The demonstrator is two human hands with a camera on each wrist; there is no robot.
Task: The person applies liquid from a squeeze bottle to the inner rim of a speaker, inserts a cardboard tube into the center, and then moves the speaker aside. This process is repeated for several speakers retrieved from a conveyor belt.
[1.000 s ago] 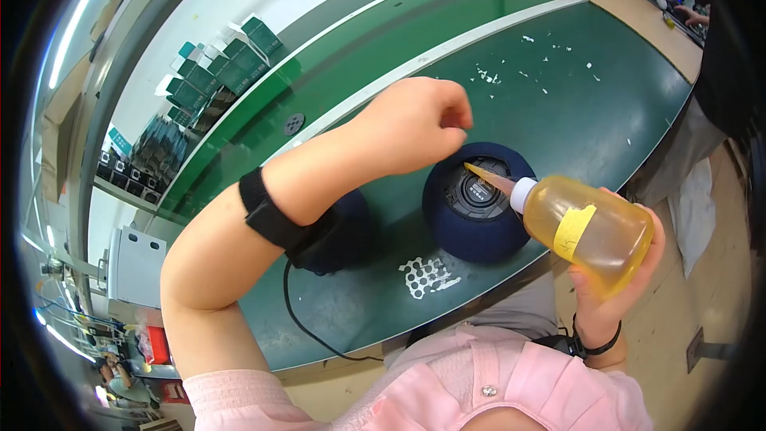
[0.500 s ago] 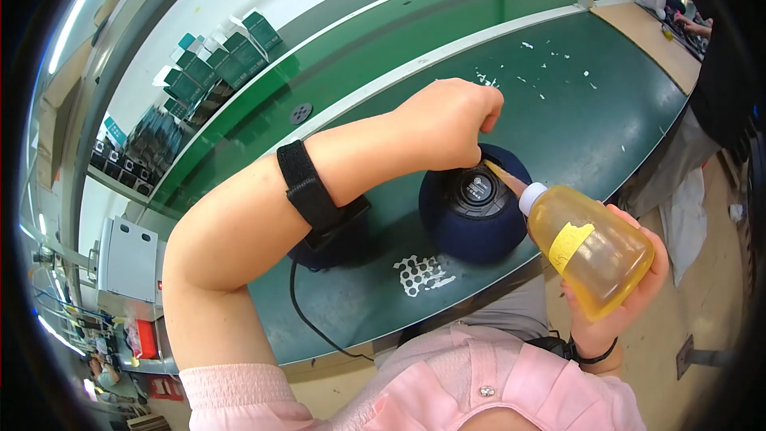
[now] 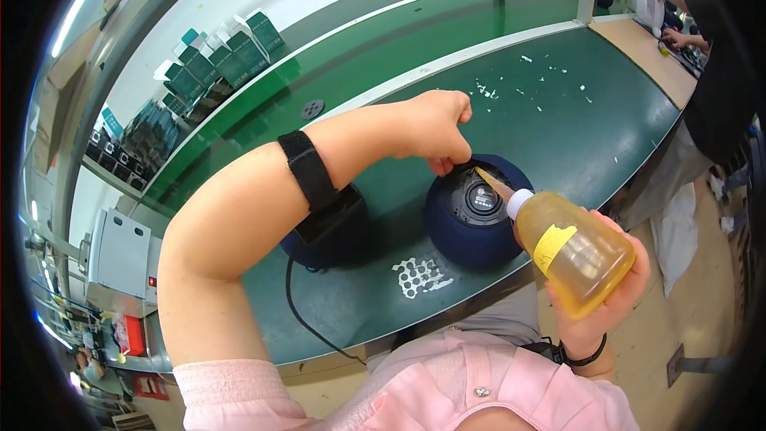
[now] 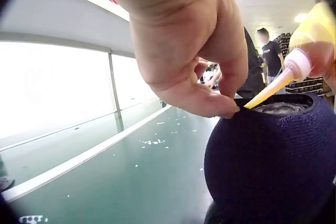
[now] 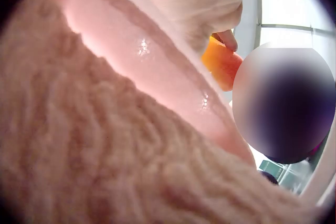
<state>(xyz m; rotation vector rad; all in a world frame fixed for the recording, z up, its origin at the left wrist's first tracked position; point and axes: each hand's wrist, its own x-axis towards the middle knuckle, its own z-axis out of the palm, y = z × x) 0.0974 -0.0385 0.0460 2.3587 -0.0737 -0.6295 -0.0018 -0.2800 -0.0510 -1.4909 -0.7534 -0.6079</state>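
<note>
A round speaker (image 3: 475,243) covered in navy fabric stands on the green table, its black recessed base facing up. My left hand (image 3: 435,128) is at the far-left part of its rim; in the left wrist view the thumb and a finger pinch the fabric edge (image 4: 239,104). My right hand (image 3: 613,294) grips a squeeze bottle (image 3: 590,247) of yellowish liquid with a yellow label, held tilted. Its tapered nozzle (image 4: 270,90) points down at the rim's inner side, right beside the left fingertips. The right wrist view is mostly filled by blurred skin.
A second navy speaker (image 3: 327,249) sits under my left forearm, near a black cable (image 3: 299,315). A perforated white sheet (image 3: 419,278) lies near the front edge. White scraps (image 3: 485,91) are scattered farther back. Teal boxes (image 3: 231,56) line the back left. Another person's hands (image 3: 678,38) work at far right.
My left hand went right over the rim, then back left, and its fingertips now pinch the fabric edge. The bottle shifted slightly left, its nozzle tip staying near the rim.
</note>
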